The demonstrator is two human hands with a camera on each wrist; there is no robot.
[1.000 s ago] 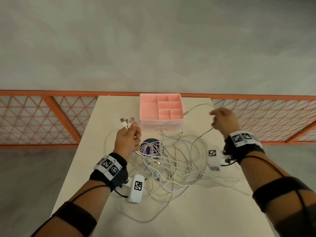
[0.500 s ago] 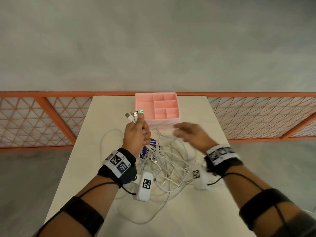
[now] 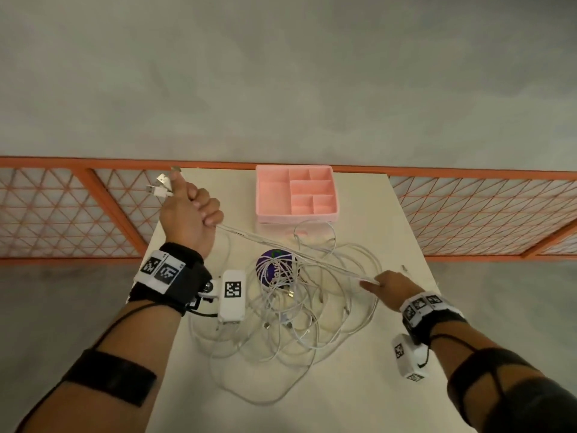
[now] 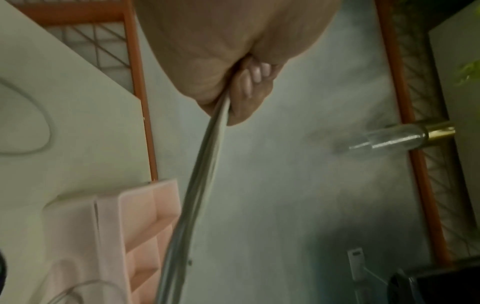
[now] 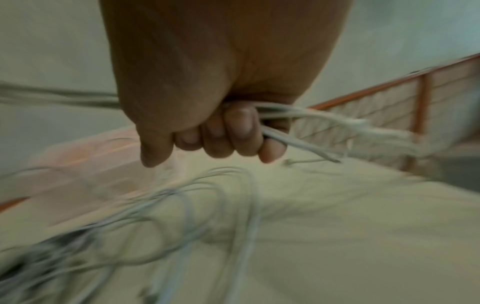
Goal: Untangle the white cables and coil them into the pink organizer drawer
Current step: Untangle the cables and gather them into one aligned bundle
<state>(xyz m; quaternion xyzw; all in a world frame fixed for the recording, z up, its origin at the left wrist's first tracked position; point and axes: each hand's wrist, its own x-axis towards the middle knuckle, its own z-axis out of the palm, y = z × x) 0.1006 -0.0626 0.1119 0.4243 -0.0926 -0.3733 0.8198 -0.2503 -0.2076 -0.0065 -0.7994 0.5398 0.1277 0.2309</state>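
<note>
White cables (image 3: 296, 254) taut between our clenched hands, left (image 3: 187, 214) and right (image 3: 390, 284); probably three strands; we should slide slowly, avoiding snags.

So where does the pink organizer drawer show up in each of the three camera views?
Head: pink organizer drawer sits top centre, at the table's far edge, beyond the cable tangle.
Left wrist: bottom left, turned sideways, behind the taut white cables.
Right wrist: a blurred pink patch at middle left.
Shared landmark: the orange lattice railing behind the table.
</note>
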